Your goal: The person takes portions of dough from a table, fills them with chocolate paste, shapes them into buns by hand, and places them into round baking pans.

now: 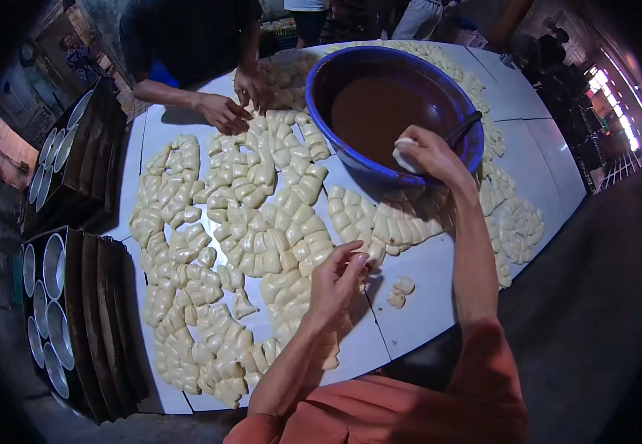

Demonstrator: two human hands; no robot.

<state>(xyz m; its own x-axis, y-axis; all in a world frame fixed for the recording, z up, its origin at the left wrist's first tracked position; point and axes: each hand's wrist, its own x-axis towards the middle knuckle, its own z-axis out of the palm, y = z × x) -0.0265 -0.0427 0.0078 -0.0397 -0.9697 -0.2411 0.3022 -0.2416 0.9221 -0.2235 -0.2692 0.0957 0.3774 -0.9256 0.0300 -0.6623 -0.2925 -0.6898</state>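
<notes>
Holding white lump (405, 157), right hand (433, 157) at basin (362, 164), left hand (335, 284) by dough (398, 226)

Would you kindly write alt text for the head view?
The right hand holds a white lump at the near rim of a blue tub of brown mixture, while the left hand is by pale dough pieces spread across a white table; a co-worker's hands are opposite.

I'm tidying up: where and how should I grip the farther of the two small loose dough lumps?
Probably pinch the farther lump by its rounded far edge, from the right: the nearer lump crowds its near side, the left hand lies leftward.
</notes>
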